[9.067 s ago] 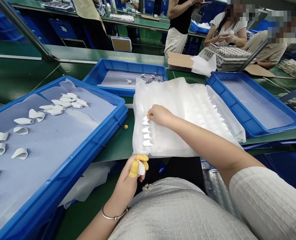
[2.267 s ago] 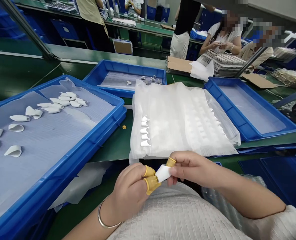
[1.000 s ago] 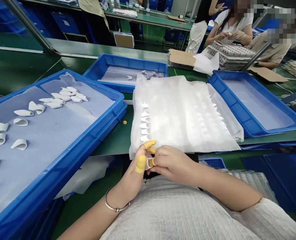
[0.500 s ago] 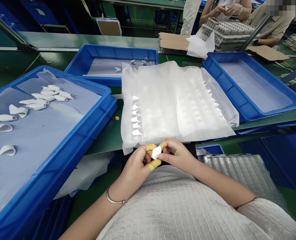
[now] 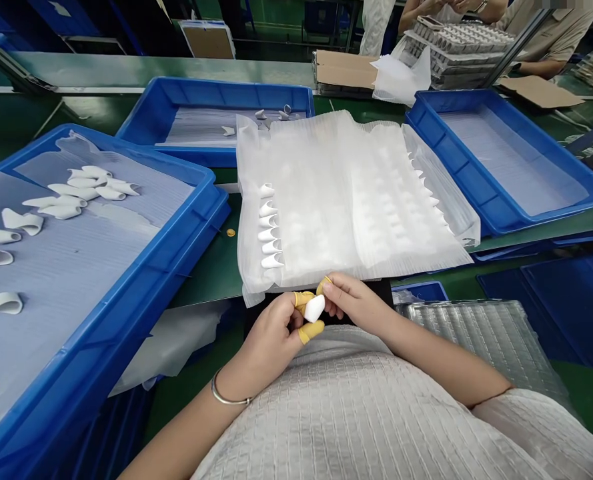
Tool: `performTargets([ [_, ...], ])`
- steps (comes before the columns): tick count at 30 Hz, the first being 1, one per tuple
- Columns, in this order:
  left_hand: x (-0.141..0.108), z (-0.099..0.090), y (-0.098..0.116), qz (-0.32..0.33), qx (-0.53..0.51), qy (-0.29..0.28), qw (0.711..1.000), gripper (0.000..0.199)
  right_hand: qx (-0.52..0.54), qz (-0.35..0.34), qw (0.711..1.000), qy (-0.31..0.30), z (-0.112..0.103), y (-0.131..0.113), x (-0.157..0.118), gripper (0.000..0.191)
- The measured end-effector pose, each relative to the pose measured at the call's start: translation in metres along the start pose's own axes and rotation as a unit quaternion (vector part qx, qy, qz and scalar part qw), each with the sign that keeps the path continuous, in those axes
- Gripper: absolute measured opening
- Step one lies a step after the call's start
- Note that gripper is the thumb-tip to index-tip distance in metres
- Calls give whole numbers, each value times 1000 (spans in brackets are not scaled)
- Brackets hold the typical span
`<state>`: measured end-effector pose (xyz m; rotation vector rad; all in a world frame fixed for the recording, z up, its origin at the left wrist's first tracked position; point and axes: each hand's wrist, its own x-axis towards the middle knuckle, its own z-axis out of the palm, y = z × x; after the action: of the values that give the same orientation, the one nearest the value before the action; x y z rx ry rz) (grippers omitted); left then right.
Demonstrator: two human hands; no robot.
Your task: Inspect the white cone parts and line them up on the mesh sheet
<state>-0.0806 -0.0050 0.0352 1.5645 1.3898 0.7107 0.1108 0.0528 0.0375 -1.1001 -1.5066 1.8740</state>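
Observation:
In front of my waist, my left hand pinches a small smooth white piece between thumb and finger, both in yellow finger cots. Just to its right is my right hand, its thumb and yellow-cotted forefinger pressed together; whether anything is between them I cannot make out. Beyond both hands lies a white foam sheet over bumpy shapes. Along its left side a row of white curved pieces pokes out. Hollow, pointed white pieces lie loose in the left blue tray.
A blue tray with a few white pieces stands behind, and another blue tray with a pale liner stands right. Clear plastic trays are low at my right. Across the bench, a co-worker's hands are above stacked moulded trays.
The right fingers have drawn off the white piece and closed in a pinch beside it. The white piece has turned slightly in my left hand. The camera view has shifted a little.

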Motion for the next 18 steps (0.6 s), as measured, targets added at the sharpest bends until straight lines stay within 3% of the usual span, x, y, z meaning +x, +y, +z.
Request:
performTargets([
  [6, 2, 1, -3, 7, 8, -3, 1000, 24, -23, -12, 999, -34, -6, -2, 0, 32],
  [10, 1, 3, -6, -31, -96, -4, 995, 37, -25, -41, 997, -52, -9, -5, 1, 25],
  [14, 0, 3, -7, -63, -198, 3, 978, 33, -155, -135, 978, -33, -12, -5, -1, 24],
  [18, 0, 1, -3, -50, -167, 17, 985, 27, -225, -159, 961, -21, -11, -1, -4, 25],
])
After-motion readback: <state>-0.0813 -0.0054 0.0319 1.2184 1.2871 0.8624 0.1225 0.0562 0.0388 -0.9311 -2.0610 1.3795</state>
